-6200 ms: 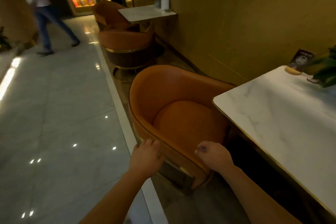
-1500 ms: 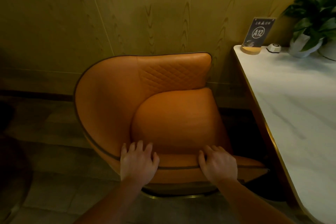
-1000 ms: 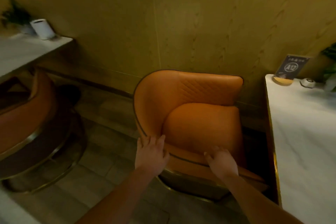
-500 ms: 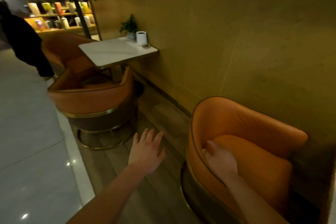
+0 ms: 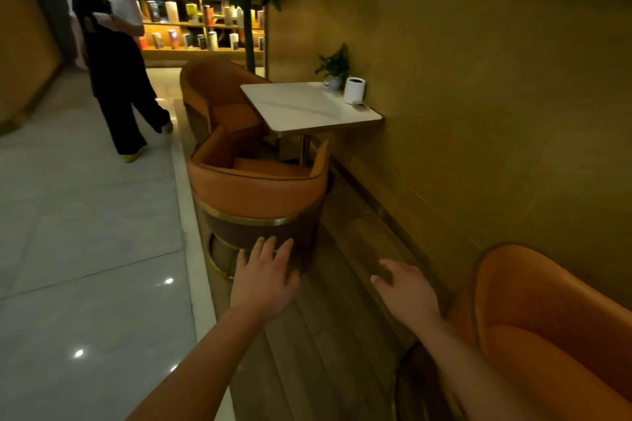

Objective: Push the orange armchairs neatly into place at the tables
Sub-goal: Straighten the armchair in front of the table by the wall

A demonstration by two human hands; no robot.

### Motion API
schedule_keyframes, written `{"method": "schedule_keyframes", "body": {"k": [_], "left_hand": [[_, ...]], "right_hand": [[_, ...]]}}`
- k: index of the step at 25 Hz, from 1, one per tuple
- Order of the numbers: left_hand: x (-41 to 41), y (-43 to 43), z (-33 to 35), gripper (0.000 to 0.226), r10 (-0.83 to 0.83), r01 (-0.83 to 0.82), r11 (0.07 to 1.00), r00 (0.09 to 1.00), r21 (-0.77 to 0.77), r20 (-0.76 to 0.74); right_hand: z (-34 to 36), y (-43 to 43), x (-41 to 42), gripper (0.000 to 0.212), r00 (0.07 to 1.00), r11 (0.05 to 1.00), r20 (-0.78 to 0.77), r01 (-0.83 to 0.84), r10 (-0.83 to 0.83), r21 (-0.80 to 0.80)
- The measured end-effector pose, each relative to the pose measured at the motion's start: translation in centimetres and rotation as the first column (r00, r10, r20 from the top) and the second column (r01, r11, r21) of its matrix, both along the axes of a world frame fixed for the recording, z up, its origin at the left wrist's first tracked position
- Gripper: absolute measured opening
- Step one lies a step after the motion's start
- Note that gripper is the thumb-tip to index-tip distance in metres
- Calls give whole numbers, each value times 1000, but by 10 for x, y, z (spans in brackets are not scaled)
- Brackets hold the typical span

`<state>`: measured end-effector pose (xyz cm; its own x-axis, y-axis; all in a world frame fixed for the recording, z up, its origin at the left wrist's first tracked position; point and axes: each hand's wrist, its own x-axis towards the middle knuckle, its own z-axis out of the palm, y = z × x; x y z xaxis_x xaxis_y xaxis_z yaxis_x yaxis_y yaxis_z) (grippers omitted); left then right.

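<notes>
Left hand [image 5: 265, 278] and right hand [image 5: 405, 290]: both spread, grasping nothing, reaching toward armchair [image 5: 256, 188] skewed at table [image 5: 307, 106], likely to square it.

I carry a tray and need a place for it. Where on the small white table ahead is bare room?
The white table is bare over its near and left part, beside the armchair. The wall corner is crowded: a white cup, a potted plant and a small dark item.

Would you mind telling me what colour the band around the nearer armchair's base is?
Gold, a thin metallic band between orange upholstery and dark base, seen in the head view.
</notes>
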<state>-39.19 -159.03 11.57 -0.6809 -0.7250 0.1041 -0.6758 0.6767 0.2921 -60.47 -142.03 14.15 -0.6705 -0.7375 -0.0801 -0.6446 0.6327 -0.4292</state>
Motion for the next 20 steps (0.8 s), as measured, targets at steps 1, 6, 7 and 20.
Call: {"method": "schedule_keyframes", "body": {"k": [1,6,7,20], "left_hand": [[12,-22,3,66,22,-22,1000,1000,-1,6],[51,-112,17,65,93,-93,995,996,-28,-12],[56,-129,18,64,97,-98,995,995,-34,-23],[1,-414,-19,76,105,-103,994,990,-25,97]], "right_hand": [[4,-26,10,51,1000,1000,-2,-17,17,-3],[9,-142,39,50,997,997,-15,-76,76,-4],[7,-163,42,49,996,996,-16,-86,86,3],[-35,-465,-7,48,983,984,44,-177,178,-13]]}}
